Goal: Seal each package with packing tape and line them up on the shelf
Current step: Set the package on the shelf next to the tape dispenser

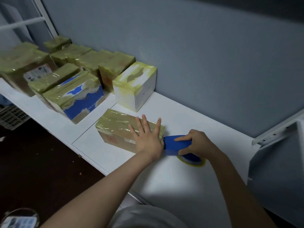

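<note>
The right hand (195,142) is gripping the tape dispenser (176,143) with curled fingers at the end of the brown box (118,127) on the shelf (181,112), while the left hand (148,137) is pressing flat, fingers spread, on its taped top; sealing is likely nearing completion. Behind, a white box (136,84) and other taped boxes (74,89) are sitting loosely grouped, all closed, contents hidden.

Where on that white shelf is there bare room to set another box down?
Bare shelf runs along the wall from the white box to the metal bracket, and along the front edge nearer than the tape dispenser. The left end is crowded with taped packages.
</note>
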